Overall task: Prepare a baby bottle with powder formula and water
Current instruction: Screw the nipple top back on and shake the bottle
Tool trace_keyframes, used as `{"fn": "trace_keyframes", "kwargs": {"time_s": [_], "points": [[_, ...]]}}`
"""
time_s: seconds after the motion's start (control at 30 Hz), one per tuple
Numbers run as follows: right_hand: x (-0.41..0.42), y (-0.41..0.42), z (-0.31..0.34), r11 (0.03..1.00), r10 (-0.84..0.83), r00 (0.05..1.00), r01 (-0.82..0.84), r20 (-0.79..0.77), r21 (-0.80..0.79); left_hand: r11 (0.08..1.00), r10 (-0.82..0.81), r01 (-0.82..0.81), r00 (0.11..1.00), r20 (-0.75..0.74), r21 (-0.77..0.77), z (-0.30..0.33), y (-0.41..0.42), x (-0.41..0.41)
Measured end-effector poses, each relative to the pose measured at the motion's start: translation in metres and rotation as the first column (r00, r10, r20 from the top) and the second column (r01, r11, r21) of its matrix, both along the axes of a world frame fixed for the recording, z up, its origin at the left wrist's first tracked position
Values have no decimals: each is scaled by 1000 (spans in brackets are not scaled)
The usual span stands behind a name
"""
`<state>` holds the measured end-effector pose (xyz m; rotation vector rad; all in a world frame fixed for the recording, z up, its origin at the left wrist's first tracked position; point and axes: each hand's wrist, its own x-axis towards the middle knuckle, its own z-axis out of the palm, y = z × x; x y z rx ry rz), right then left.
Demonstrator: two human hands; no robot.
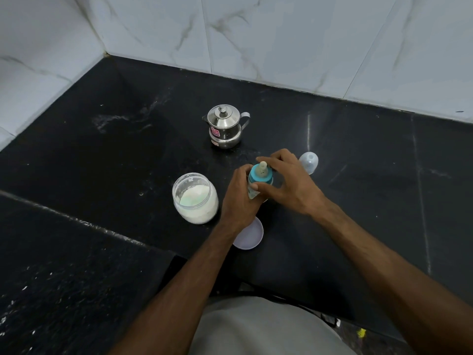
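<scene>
A baby bottle stands upright on the black counter, topped by a blue collar and a pale teat. My left hand grips the bottle's body from the left. Fingers and thumb of my right hand curl around the blue collar. To the left, an open clear jar of white formula powder holds a scoop partly buried in the powder. A steel lidded pitcher stands behind the bottle.
The bottle's clear dome cap lies on the counter right of my right hand. A round pale lid lies near my left wrist. Marble-tiled walls enclose the counter at the back and left. A lower counter step runs front left.
</scene>
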<state>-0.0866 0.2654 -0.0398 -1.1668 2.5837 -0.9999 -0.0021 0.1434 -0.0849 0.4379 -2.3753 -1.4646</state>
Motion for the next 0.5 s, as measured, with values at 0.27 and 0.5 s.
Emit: {"fn": "trace_keyframes", "kwargs": {"time_s": [0.27,0.5], "points": [[17,-8,-7,985,-171,980,168,-103,-45,1000,18,-18,999,-32,-14,0,2,2],[23,-10,-13,966,-259,954,254,-149,-50,999,12,-13,1000,-20,-33,-2,1,1]]}}
